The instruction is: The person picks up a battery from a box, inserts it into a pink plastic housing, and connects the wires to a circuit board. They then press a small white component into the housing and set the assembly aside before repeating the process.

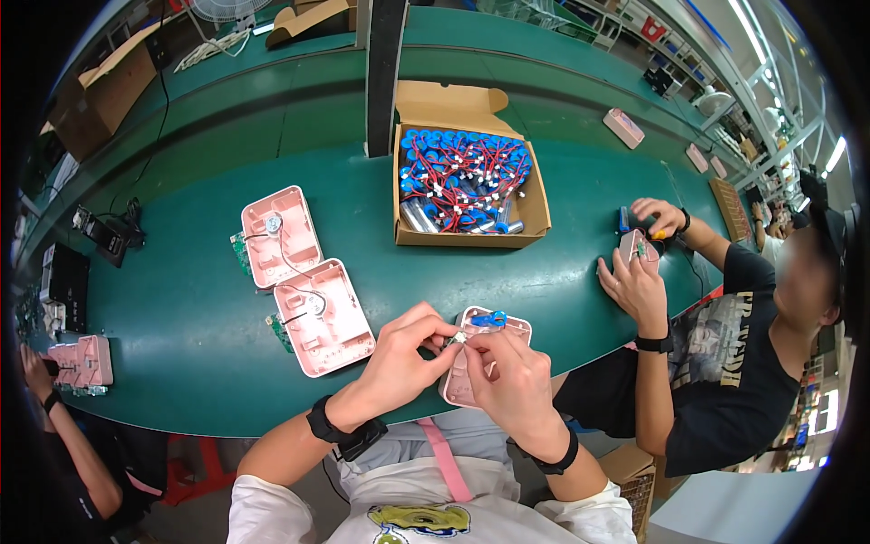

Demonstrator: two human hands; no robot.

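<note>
My left hand point(405, 352) and my right hand point(514, 374) meet fingertip to fingertip near the front edge of the bench. Both pinch at a small white connector point(459, 338); a bit of green shows beside it, and my fingers partly hide the wires. Beneath my hands lies a pink plastic shell point(462, 388), with a blue part point(490, 319) at its far end. To the left, two more open pink shells, a farther one point(299, 207) and a nearer one point(340, 349), each have a round metallic part, dark wires and a green circuit board hanging at the side.
Beyond my hands an open cardboard box point(471, 240) holds many blue cylindrical cells with red wires and white plugs. At right a co-worker's hands point(639, 281) handle another pink shell. A metal post point(384, 82) rises behind the box. Another person's arm point(77, 435) is at far left.
</note>
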